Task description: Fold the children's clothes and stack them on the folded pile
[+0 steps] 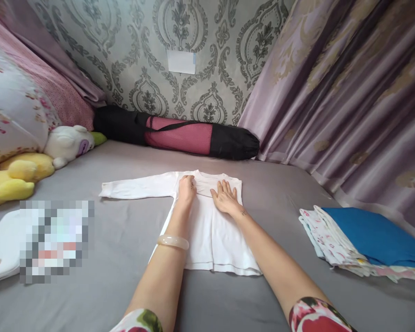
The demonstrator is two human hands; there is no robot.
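**Head cam: both hands flat on a little white shirt**

Head view looks down at a white long-sleeved shirt [210, 226] spread on a grey bed [124, 240], hem toward the person, collar toward the wall. One sleeve [138, 188] sticks out flat to the left; the other side looks already tucked in, since that edge runs straight.

Both hands are open, nothing gripped. The left hand [186, 188] sits palm down near the collar where the sleeve meets the body, fingers a bit curled, with a pale bangle [173, 241] on that wrist. The right hand [224, 196] is spread flat on the chest area just beside it. My guess is they're pressing the fabric so it stays smooth and doesn't slide on the sheet.

Other stuff around:
- a stack of folded cloths [332, 244] with a blue one [376, 237] on top, off to the right, well apart from the shirt
- a rolled pink mat in a black mesh bag [180, 133] along the wall
- plush toys, a white one [69, 144] and a yellow one [17, 177], at the left by a floral pillow [17, 106]
- purple curtain [349, 106] on the right

Nothing lies on the shirt or crowds it, so there's bare sheet all round.
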